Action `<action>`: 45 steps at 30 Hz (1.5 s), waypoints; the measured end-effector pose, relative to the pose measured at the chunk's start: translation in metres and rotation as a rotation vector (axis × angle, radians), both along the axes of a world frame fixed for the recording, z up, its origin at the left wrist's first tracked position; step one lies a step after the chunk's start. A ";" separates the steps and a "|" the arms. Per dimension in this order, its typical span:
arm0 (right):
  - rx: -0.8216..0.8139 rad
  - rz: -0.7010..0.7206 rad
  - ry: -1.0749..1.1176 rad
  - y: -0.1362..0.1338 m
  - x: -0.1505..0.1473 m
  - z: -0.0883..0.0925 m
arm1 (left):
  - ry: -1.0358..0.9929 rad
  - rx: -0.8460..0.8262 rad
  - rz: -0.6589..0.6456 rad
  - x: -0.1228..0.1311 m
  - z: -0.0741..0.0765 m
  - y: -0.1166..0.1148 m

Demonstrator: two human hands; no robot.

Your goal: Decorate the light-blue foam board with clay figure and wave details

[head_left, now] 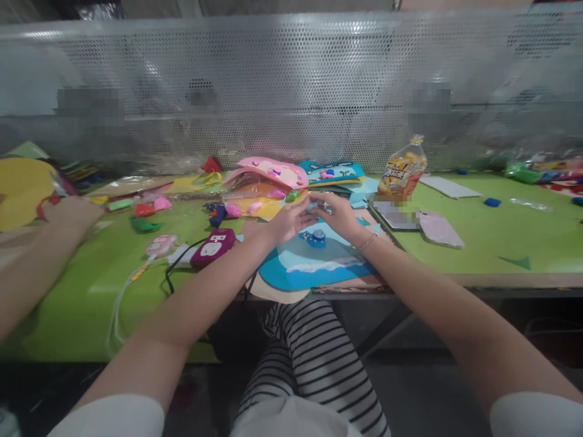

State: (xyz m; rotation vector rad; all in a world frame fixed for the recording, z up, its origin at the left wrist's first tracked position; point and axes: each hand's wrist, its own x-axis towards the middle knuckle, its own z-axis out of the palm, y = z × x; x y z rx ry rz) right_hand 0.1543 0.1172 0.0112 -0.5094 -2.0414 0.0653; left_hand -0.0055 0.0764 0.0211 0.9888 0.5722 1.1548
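Observation:
My left hand (pixel 290 222) and my right hand (pixel 340 217) meet above a blue craft sheet (pixel 276 270), fingers bent toward each other. Between the fingertips there seems to be something small and pale blue, too blurred to name. Just below them, on the sheet, sits a small blue clay figure (pixel 319 237) with a round top. A white wavy strip (pixel 325 265) crosses the sheet's lower part. Behind my hands lie a pink decorated craft sheet (pixel 273 172) and a teal decorated one (pixel 339 172).
At left, another person's hand (pixel 77 212) holds red-handled scissors (pixel 44 208) by a yellow round piece (pixel 20 191). A purple device (pixel 213 247) with cables lies left of the sheet. On the right are a snack bag (pixel 401 170), a phone (pixel 441 229) and blue clay (pixel 492 202). A perforated metal panel (pixel 282 79) stands behind.

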 end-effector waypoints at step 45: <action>-0.242 0.052 0.086 0.003 -0.005 -0.004 | 0.227 0.155 0.275 -0.008 -0.001 0.011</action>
